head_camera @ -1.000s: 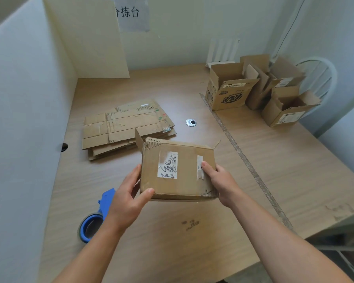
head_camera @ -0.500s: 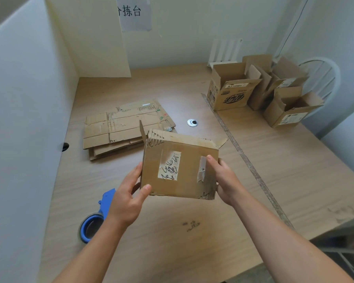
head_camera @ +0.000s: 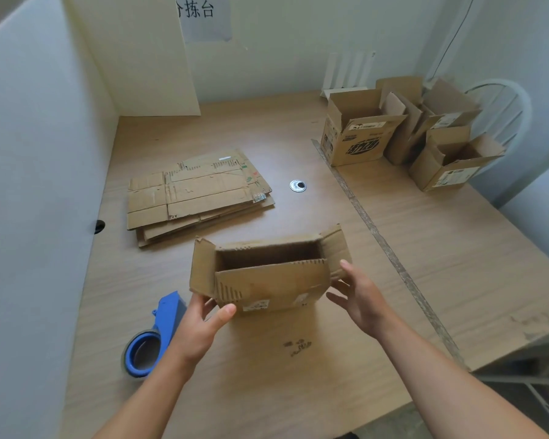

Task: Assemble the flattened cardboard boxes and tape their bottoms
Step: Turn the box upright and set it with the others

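While left hand (head_camera: pixel 200 324) pinches its near-left corner, box (head_camera: pixel 267 277) stands open-side up, near centre of table (head_camera: pixel 298 391); right hand (head_camera: pixel 358 299) spread, just beside right flap. Looks light, bendy: grip walls, not flaps.

A wooden surface (head_camera: pixel 267 391) is shown. A blue tape dispenser (head_camera: pixel 154 337) is laid just left of the left grip (head_camera: pixel 200 331). Flattened cardboard (head_camera: pixel 197 194) is stacked beyond it. A metal cap (head_camera: pixel 298 186) and open boxes (head_camera: pixel 362 134) are set well beyond the right grip (head_camera: pixel 362 299).

Flattened boxes (head_camera: pixel 197 194) behind open box (head_camera: pixel 268 282)
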Motion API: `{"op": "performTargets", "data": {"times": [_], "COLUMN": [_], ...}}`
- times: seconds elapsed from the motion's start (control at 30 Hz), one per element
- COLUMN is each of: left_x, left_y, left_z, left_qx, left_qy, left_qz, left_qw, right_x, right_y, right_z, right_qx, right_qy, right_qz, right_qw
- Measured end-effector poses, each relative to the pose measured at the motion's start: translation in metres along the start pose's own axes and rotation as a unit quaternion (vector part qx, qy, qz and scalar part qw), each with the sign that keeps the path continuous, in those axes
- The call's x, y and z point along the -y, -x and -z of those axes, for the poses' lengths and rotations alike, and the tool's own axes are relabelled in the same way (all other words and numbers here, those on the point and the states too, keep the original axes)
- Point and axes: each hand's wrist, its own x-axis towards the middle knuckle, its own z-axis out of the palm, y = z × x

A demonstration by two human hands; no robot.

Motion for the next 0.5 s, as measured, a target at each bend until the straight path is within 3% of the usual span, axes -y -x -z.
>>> {"op": "performTargets", "data": {"times": [0.1,0.2,0.27,0.33,0.43,0.5], "left_x": [-0.005,-0.019,-0.033,-0.049,-0.068,-0.070], "left_y": [0.005,0.005,0.003,-0.001,-0.009,-0.015], "left_z": [0.006,0.013,0.017,0.017,0.004,-0.008], "left_qx": [-0.012,-0.094,-0.176,-0.220,-0.155,-0.083], "left_qy": [0.018,-0.004,-0.106,-0.219,-0.363,-0.457], "left_qz": [-0.007,-0.054,-0.124,-0.236,-0.303,-0.239], "left_qw": [1.000,0.994,0.971,0.921,0.868,0.853], "right_x": [-0.001,0.006,0.018,0.032,0.045,0.051], "right_y": [0.007,0.009,0.010,0.014,0.011,0.006], "right_z": [0.002,-0.003,-0.008,-0.017,-0.035,-0.046], "right_qx": [-0.015,-0.087,-0.144,-0.157,-0.105,-0.024], "right_qy": [0.031,0.176,0.265,0.357,0.481,0.537], "right_qz": [0.008,0.095,0.201,0.316,0.439,0.394], "right_qw": [0.999,0.976,0.932,0.865,0.752,0.745]}}
